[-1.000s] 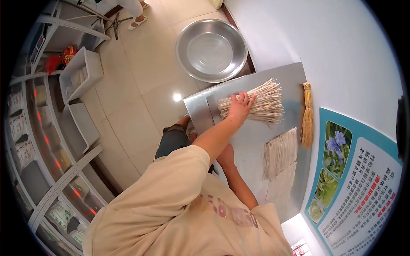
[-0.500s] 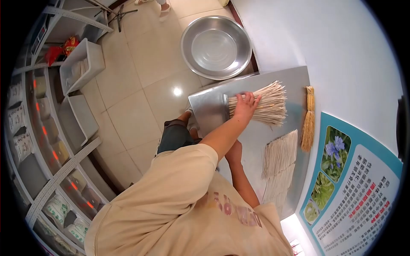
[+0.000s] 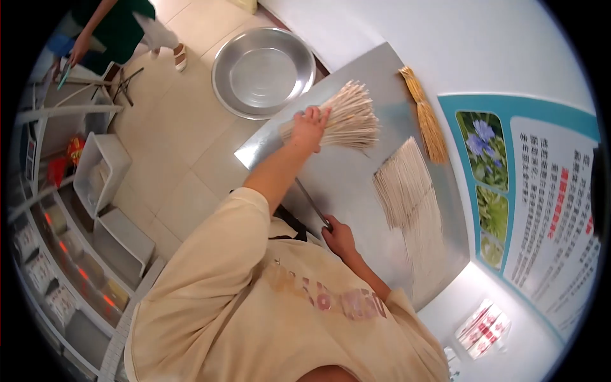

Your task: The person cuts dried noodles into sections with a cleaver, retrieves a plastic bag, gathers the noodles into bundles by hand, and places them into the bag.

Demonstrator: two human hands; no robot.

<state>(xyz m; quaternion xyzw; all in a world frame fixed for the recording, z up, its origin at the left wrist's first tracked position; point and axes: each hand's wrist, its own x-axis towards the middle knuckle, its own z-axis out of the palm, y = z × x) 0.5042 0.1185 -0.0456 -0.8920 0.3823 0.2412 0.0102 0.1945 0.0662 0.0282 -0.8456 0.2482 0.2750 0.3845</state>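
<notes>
My left hand (image 3: 309, 129) lies across a thick bundle of thin pale strands (image 3: 350, 121), which look like dried noodles, with its fingers curled over the end nearest me. The strands fan out at the far end. Low by the table's near edge, my right hand (image 3: 339, 237) is closed round the handle of a knife (image 3: 313, 202), whose metal blade shows nearly edge-on and points at the bundle's near side. To the right, more noodles (image 3: 407, 184) lie flat in neat rows on the metal table (image 3: 344, 181).
A straw brush (image 3: 425, 118) lies along the table's wall side, below a poster (image 3: 541, 191). Beyond the table's far left corner stands a large steel basin (image 3: 262, 75). Shelves and white bins (image 3: 102, 172) line the left. A person in green (image 3: 127, 32) stands at the back left.
The view has swung, so the table appears farther left. The blade has come away from the noodle bundle and is lower, towards me. My left hand stays on the bundle. More of the other person shows.
</notes>
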